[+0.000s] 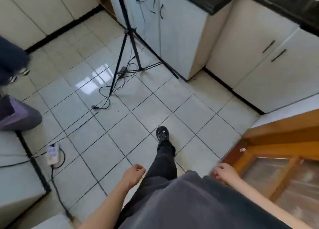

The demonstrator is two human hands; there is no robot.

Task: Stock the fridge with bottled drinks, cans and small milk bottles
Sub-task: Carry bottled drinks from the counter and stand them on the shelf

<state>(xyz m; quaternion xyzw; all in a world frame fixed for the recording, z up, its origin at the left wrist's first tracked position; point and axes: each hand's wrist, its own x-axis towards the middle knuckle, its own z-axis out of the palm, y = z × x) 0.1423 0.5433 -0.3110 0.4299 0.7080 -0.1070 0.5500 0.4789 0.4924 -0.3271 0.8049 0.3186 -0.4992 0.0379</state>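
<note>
Grip empty both sides: left hand (134, 175), right hand (224, 172) loosely curled. No drinks in view; step clear of thin black cables (94, 106) on pale tiled floor (103, 151).

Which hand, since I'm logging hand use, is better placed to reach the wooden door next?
Probably right: the right hand hangs empty beside the wooden door; the left hand is across the body.

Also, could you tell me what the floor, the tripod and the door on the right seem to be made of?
Floor: glazed ceramic tile, probably; glossy reflections and dark grout lines. Tripod: thin black matte tubes, likely metal. Door: varnished orange-brown wood with cloudy panes, apparently glass.
</note>
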